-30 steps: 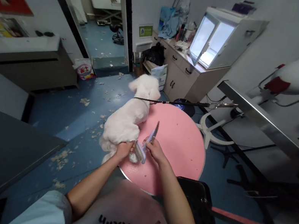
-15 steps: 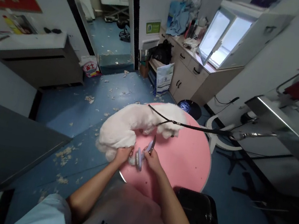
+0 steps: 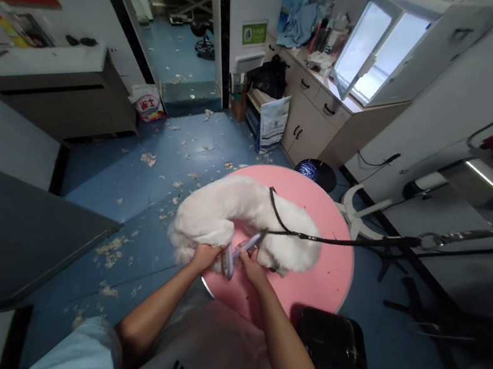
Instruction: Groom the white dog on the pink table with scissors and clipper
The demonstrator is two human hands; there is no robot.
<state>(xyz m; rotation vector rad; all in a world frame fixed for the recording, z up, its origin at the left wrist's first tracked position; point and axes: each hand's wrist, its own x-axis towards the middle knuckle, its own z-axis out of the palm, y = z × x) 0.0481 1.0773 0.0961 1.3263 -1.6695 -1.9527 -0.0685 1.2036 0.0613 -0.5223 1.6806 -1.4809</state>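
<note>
A white dog stands on the round pink table, its body curved round toward me, with its lowered head close beside my right hand. A black grooming loop runs across its neck and stretches off to the right. My right hand is closed around the handle of a lilac slicker brush, whose head points to the left. My left hand is closed low at the dog's hindquarters, seemingly on a hind leg, right beside the brush head. The fingers there are partly hidden.
A black dustpan with a red handle lies near the table's front right. The metal arm reaches in from the right. Clumps of hair are scattered over the blue floor. A wooden cabinet stands behind, bearing an open-doored white box.
The dog's head and front have swung right and toward me, next to my right hand. The loop has shifted right and downward with it. Both hands stay low by the hindquarters.
</note>
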